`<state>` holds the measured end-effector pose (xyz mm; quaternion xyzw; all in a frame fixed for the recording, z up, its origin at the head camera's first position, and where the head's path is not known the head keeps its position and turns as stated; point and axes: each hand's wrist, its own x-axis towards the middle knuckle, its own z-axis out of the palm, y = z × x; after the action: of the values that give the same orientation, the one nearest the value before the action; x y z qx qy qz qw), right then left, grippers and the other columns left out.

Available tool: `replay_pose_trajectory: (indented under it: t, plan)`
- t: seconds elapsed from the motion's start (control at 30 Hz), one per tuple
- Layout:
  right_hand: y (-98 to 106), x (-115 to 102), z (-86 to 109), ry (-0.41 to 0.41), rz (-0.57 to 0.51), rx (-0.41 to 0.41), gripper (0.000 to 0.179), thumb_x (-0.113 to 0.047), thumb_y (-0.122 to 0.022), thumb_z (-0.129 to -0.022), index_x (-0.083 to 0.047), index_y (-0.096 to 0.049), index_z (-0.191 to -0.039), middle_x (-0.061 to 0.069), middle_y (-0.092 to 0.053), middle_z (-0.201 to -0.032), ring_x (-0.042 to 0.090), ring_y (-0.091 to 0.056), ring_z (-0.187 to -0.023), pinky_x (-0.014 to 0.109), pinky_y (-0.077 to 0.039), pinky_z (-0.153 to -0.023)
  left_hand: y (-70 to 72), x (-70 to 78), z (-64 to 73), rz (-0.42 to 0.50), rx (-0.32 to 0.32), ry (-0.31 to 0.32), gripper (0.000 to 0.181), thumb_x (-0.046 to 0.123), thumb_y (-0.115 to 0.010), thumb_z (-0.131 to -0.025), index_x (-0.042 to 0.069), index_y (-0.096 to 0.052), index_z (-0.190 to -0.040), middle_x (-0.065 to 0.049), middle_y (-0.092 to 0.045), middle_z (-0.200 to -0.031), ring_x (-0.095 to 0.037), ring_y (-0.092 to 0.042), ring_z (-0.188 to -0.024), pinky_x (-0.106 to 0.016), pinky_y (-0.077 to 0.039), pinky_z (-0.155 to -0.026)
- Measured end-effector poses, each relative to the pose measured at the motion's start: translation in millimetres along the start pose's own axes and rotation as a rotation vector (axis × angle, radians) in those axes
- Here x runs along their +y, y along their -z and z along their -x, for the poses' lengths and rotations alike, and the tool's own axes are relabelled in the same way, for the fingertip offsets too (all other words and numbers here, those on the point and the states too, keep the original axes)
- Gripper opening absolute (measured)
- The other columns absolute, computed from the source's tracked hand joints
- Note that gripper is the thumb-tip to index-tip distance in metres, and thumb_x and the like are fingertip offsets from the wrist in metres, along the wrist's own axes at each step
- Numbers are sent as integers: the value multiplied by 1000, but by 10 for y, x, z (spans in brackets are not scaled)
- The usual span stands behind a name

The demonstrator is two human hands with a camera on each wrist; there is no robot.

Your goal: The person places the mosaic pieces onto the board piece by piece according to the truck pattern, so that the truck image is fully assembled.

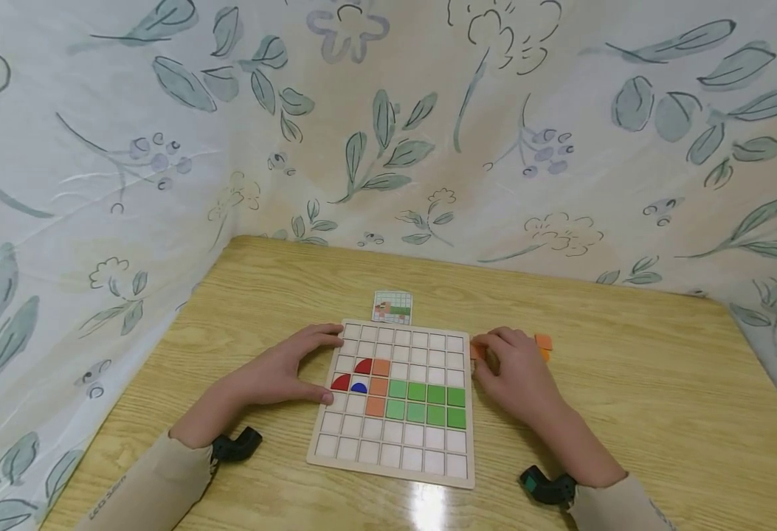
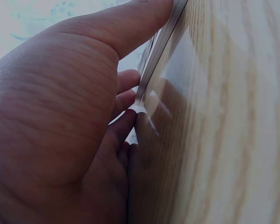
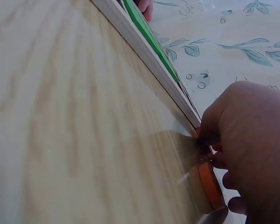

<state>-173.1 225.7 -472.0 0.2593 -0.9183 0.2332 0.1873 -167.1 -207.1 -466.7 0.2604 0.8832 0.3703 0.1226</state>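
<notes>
A square wooden grid board [image 1: 388, 473] lies on the table, with red, orange, green and blue pieces set in its cells. My left hand [image 1: 282, 369] rests along the board's left side, thumb and fingers spread against the rim. At the right rim, my right hand [image 1: 517, 372] pinches an orange square tile [image 1: 477, 351] between thumb and fingertips, low over the table. Another orange tile [image 1: 544, 341] and a yellow-orange piece [image 1: 544, 355] lie just beyond that hand, the latter partly hidden by it. In the right wrist view, an orange piece [image 3: 210, 185] lies under the curled fingers.
Touching the board's far edge is a small picture card [image 1: 392, 307] printed with a coloured grid pattern. The wood-grain table [image 1: 627, 354] extends to both sides. A flower-patterned cloth [image 1: 388, 147] hangs behind the table and along its left.
</notes>
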Motion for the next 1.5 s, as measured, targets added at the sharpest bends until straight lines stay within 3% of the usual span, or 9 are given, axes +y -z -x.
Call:
replay_pose_trajectory:
  t: [0.37, 0.7, 1.03, 1.23, 1.5]
  plan:
    - [-28, 48, 0, -17, -12, 18, 15, -5, -81, -88, -5, -82, -103, 5, -69, -92, 25, -62, -84, 46, -51, -77, 3, -12, 4, -6, -4, 3, 94, 64, -92, -81, 28, -54, -159, 14, -31, -175, -20, -26, -163, -56, -29, -128]
    - [-33, 28, -29, -87, -38, 49, 16, -10, -77, -93, -1, -80, -106, 10, -71, -98, 31, -63, -92, 48, -53, -82, 22, -7, 39, 2, -3, 11, 94, 63, -92, -81, 30, -53, -160, 14, -30, -176, -20, -26, -163, -58, -29, -127]
    - [-59, -124, -50, -76, -70, 70, 18, -12, -79, -95, 0, -80, -108, 11, -73, -101, 34, -66, -97, 51, -56, -84, 20, -43, 49, 2, -3, 6, 93, 63, -92, -81, 30, -54, -159, 14, -31, -176, -21, -25, -164, -58, -28, -128]
    - [-89, -255, -29, 3, -87, 63, 18, -15, -82, -95, -2, -80, -107, 7, -71, -101, 29, -65, -98, 47, -56, -86, 15, -29, 42, 4, -4, 5, 93, 63, -92, -81, 30, -53, -160, 14, -31, -176, -20, -25, -163, -57, -28, -128]
    - [-199, -521, -5, 175, -115, 90, 13, -9, -81, -94, -2, -80, -105, 4, -69, -98, 20, -57, -85, 37, -51, -74, 17, -18, 15, 7, -15, 4, 94, 62, -92, -82, 29, -53, -160, 13, -31, -176, -20, -25, -164, -57, -27, -128]
